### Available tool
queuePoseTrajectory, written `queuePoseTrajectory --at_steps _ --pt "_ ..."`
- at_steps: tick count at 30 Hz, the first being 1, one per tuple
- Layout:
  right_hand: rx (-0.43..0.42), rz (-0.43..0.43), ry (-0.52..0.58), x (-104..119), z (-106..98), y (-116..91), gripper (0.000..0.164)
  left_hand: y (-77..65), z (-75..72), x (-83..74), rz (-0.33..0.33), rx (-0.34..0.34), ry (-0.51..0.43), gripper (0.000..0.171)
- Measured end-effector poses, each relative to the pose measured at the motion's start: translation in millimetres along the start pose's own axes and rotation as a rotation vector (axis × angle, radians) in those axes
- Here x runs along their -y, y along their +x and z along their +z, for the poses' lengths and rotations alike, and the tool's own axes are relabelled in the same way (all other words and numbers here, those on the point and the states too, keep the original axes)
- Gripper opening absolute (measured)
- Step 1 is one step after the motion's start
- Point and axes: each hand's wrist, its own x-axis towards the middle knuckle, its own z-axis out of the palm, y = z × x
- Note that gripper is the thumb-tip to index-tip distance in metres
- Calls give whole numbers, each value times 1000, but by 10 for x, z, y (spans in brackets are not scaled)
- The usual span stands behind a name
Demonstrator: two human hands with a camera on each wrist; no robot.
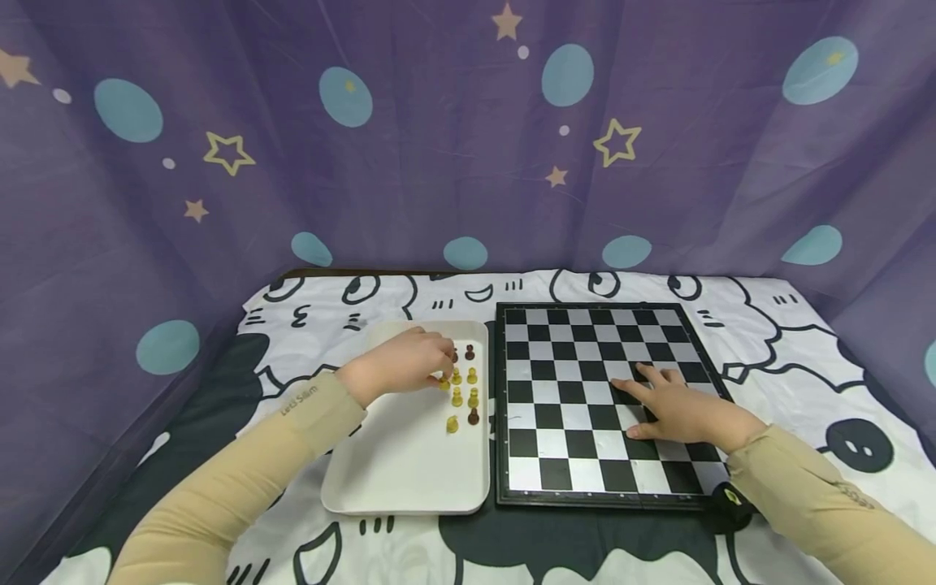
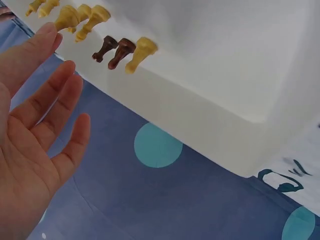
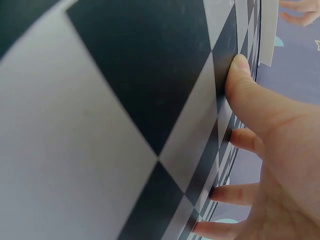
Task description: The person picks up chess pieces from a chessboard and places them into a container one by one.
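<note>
My left hand (image 1: pixel 409 360) reaches over the white tray (image 1: pixel 395 479), its thumb and index finger pinching a yellow chess piece (image 2: pixel 68 17) at the narrow end. In the left wrist view the other fingers (image 2: pixel 66 100) are spread away from it. Around it in the tray stand several yellow chess pieces (image 1: pixel 473 397) and a few dark brown ones (image 1: pixel 470 352); my hand partly hides the back ones. On the chessboard (image 1: pixel 552 439), my right hand (image 1: pixel 680 410) rests with spread fingers, the fingertips touching the squares and nothing held.
The tray stands at the left edge of the board, close beside it. Both lie on a black-and-white patterned cloth (image 1: pixel 585 536). A purple curtain (image 1: pixel 439 179) hangs behind. A black object (image 1: pixel 730 508) sits by the board's front right corner, beneath the right sleeve.
</note>
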Motion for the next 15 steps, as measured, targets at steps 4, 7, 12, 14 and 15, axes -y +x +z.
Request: queuePoseTrajectory --at_steps 4,7,12,14,15 --pt "-2 0 5 -5 7 12 80 0 49 4 2 11 4 12" --pt "-3 0 4 -5 6 13 81 3 86 12 4 23 4 11" --pt "-1 6 5 2 -7 5 80 8 123 31 -5 32 -1 11" --pt "2 6 8 3 -8 2 80 8 128 36 -16 36 -7 11" --pt "4 7 9 3 -5 2 80 8 130 39 -20 39 -9 11"
